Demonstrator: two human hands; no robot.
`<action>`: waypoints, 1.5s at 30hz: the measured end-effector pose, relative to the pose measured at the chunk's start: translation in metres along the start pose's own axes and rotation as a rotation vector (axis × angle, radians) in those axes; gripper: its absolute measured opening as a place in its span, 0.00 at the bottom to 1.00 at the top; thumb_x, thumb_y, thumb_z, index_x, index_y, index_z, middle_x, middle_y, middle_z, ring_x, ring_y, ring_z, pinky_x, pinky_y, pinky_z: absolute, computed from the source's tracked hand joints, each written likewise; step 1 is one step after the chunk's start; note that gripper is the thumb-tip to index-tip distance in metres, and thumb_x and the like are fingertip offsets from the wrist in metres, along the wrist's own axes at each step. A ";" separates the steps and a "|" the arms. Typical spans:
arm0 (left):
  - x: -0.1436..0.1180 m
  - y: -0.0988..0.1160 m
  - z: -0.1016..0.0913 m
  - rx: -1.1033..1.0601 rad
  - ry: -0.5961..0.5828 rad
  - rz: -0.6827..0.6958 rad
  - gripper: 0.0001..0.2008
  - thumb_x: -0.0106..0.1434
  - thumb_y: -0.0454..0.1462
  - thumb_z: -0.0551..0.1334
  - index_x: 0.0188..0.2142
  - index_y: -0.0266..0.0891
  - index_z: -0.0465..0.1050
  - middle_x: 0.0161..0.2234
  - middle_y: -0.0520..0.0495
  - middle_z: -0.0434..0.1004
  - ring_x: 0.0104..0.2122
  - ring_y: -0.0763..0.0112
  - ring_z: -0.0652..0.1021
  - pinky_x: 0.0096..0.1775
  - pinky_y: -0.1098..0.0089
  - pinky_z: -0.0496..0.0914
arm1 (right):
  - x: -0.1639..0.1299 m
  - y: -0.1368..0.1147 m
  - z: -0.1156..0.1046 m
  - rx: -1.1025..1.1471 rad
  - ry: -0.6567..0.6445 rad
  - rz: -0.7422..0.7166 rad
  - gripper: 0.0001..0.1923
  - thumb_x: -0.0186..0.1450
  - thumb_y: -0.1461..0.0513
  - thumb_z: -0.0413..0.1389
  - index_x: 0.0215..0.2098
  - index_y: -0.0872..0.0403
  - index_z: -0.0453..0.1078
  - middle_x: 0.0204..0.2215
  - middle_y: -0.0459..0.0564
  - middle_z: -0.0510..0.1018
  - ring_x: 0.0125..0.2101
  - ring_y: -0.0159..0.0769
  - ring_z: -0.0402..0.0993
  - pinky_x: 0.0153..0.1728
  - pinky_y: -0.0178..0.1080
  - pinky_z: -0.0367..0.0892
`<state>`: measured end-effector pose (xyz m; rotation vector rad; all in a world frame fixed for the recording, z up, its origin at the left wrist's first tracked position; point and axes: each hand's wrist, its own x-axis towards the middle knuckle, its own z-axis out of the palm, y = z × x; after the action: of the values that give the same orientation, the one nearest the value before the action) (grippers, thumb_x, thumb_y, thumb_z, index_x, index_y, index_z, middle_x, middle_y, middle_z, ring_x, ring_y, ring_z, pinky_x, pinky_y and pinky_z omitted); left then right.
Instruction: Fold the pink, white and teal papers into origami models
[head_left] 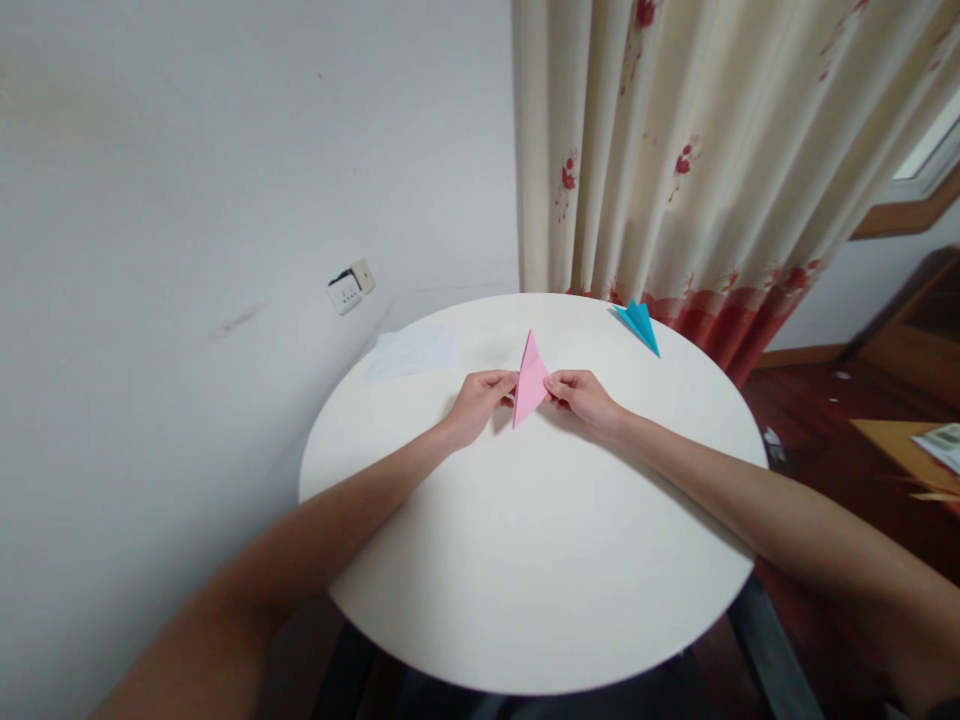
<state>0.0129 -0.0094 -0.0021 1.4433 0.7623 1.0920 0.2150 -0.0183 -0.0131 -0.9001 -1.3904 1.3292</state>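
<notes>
the pink folded paper [530, 382] is pinched above the round tabletop [525, 560], left hand [480, 400] and right hand [581, 396] fingers closed on opposite edges; creases are best pressed evenly, edges kept aligned.

We see a round white tabletop [525, 600] against a pale wall [187, 150] with a socket [346, 292], a cream red-flowered curtain [712, 150], a window corner [926, 150] and dark wooden floor [817, 400].

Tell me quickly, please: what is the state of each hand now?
Left hand: closed, pinching the left edge of the pink folded paper.
Right hand: closed, pinching the right edge of the same paper.
</notes>
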 end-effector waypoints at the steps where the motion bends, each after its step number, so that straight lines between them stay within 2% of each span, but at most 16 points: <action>1: 0.000 0.000 0.000 0.003 -0.004 0.002 0.20 0.58 0.51 0.69 0.36 0.34 0.82 0.36 0.40 0.81 0.34 0.66 0.77 0.37 0.67 0.69 | 0.000 0.000 0.000 0.008 -0.006 0.001 0.25 0.53 0.43 0.65 0.24 0.57 0.72 0.20 0.44 0.70 0.23 0.28 0.57 0.26 0.35 0.51; 17: -0.003 0.003 0.004 0.011 -0.089 0.062 0.19 0.60 0.48 0.68 0.43 0.35 0.82 0.37 0.41 0.82 0.35 0.66 0.78 0.37 0.68 0.70 | 0.002 0.005 -0.001 0.114 -0.037 0.021 0.21 0.54 0.46 0.67 0.24 0.55 0.72 0.21 0.43 0.69 0.22 0.28 0.57 0.25 0.36 0.50; 24: -0.006 0.012 0.008 0.141 0.004 0.103 0.21 0.58 0.48 0.69 0.46 0.35 0.82 0.36 0.44 0.82 0.29 0.70 0.75 0.33 0.70 0.69 | 0.002 0.004 0.000 0.104 -0.029 0.022 0.21 0.54 0.46 0.66 0.24 0.55 0.72 0.20 0.43 0.69 0.22 0.28 0.57 0.25 0.35 0.50; 29: -0.006 0.012 0.009 0.172 -0.013 0.124 0.22 0.61 0.49 0.66 0.46 0.34 0.82 0.38 0.43 0.83 0.33 0.67 0.76 0.36 0.69 0.70 | 0.002 0.005 0.000 0.096 -0.027 0.023 0.21 0.54 0.46 0.66 0.25 0.55 0.72 0.21 0.43 0.69 0.22 0.27 0.57 0.25 0.35 0.50; 33: -0.006 0.012 0.009 0.234 0.009 0.184 0.21 0.61 0.49 0.66 0.45 0.35 0.82 0.38 0.43 0.82 0.36 0.66 0.76 0.38 0.70 0.69 | 0.003 0.006 -0.001 0.069 -0.018 0.011 0.21 0.55 0.46 0.65 0.25 0.55 0.72 0.21 0.43 0.69 0.22 0.27 0.57 0.25 0.35 0.50; 38: -0.006 0.012 0.007 0.429 0.038 0.268 0.15 0.65 0.45 0.63 0.37 0.37 0.84 0.30 0.47 0.79 0.31 0.70 0.73 0.33 0.72 0.64 | 0.002 0.005 0.002 -0.032 -0.003 -0.011 0.21 0.58 0.45 0.62 0.25 0.55 0.71 0.20 0.42 0.68 0.21 0.28 0.55 0.24 0.35 0.49; 40: -0.006 0.012 0.006 0.449 0.039 0.283 0.15 0.66 0.44 0.62 0.33 0.37 0.84 0.29 0.47 0.78 0.31 0.70 0.74 0.33 0.72 0.64 | 0.003 0.005 0.004 -0.092 0.054 -0.049 0.19 0.57 0.47 0.62 0.29 0.54 0.71 0.23 0.43 0.70 0.22 0.29 0.58 0.24 0.35 0.52; 42: -0.006 0.012 0.006 0.462 0.037 0.294 0.15 0.66 0.43 0.62 0.31 0.37 0.84 0.28 0.47 0.77 0.30 0.70 0.74 0.32 0.72 0.64 | 0.004 0.004 0.005 -0.166 0.184 -0.133 0.17 0.55 0.50 0.64 0.33 0.53 0.69 0.26 0.43 0.72 0.24 0.30 0.61 0.26 0.36 0.56; 45: -0.006 0.012 0.007 0.496 0.054 0.310 0.15 0.65 0.43 0.62 0.30 0.37 0.83 0.27 0.47 0.77 0.29 0.70 0.73 0.30 0.72 0.64 | 0.003 0.002 0.006 -0.296 0.389 -0.286 0.19 0.49 0.55 0.67 0.31 0.50 0.64 0.25 0.41 0.68 0.25 0.31 0.60 0.27 0.36 0.58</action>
<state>0.0162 -0.0197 0.0087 2.0086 0.9098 1.2320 0.2081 -0.0166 -0.0140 -1.0445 -1.3614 0.6981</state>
